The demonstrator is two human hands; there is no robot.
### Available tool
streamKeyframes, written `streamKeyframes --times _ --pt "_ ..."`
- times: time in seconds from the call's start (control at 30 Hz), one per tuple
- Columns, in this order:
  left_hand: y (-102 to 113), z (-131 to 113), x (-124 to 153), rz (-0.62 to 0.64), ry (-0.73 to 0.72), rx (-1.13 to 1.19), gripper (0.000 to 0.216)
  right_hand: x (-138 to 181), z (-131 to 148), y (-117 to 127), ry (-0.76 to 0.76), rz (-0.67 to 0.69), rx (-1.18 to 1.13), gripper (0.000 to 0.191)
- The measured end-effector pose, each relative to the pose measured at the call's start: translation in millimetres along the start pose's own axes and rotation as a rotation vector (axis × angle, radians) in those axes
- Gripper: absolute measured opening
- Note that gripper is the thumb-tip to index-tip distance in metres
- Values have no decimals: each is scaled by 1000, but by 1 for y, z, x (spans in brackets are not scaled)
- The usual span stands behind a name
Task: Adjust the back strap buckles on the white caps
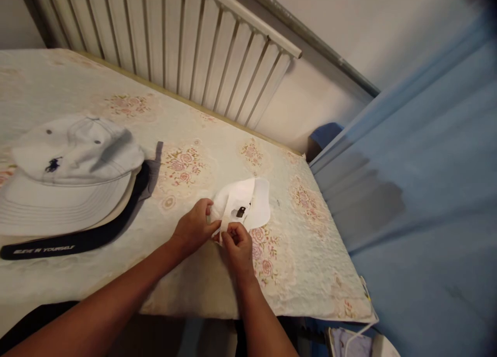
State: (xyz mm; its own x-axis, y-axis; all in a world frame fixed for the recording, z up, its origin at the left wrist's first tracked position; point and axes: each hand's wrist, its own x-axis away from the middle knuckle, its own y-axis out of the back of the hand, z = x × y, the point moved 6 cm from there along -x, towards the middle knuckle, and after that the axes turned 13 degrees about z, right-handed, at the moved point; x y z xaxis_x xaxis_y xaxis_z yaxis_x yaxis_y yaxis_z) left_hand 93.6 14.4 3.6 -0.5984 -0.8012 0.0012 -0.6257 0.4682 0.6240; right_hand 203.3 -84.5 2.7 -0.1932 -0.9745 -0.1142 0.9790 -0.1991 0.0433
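A white baseball cap [239, 192] lies on its side on the flowered bed cover, its brim toward the right. A small dark patch shows on the cap, but I cannot make out what it is. My left hand [194, 226] grips the cap's near-left edge, thumb and fingers closed on the fabric. My right hand [239, 248] is closed in a pinch on the near edge of the same cap, close beside the left thumb. The fingers partly hide that edge.
On the left of the bed cover [217, 139] sits a stack of caps, a pale grey one [73, 155] on top and a dark brim [73, 247] beneath. A white radiator [186, 46] stands behind the bed. Blue curtain [411, 191] hangs along the right side.
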Motion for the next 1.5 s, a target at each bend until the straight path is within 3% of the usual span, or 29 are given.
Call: streamKeyframes --times 0.3,0.47,0.6,0.83,1.07,1.2,1.3,1.37,1.5 --pt "3 -10 7 -128 -7 -223 9 0 3 5 17 -59 -181 5" --pt "5 -13 10 -144 -52 -243 8 5 5 21 90 -317 -160 8" --pt "3 -17 14 -152 -88 -244 14 7 -4 32 40 -472 -137 8" --pt "-3 -29 25 -92 -176 -240 19 3 -5 31 14 -335 -226 14" --pt "-18 -36 31 74 -320 -124 25 6 18 31 65 -244 -138 10" --pt "-3 -41 29 -53 -398 17 18 5 25 26 67 -119 -118 10" --pt "13 -54 31 -155 -558 73 12 3 27 22 73 -38 -120 10" --pt "20 -61 31 -143 -650 60 15 1 29 19 74 13 -119 10" --pt "22 -66 26 4 -718 27 27 -2 30 16 45 87 -90 11"
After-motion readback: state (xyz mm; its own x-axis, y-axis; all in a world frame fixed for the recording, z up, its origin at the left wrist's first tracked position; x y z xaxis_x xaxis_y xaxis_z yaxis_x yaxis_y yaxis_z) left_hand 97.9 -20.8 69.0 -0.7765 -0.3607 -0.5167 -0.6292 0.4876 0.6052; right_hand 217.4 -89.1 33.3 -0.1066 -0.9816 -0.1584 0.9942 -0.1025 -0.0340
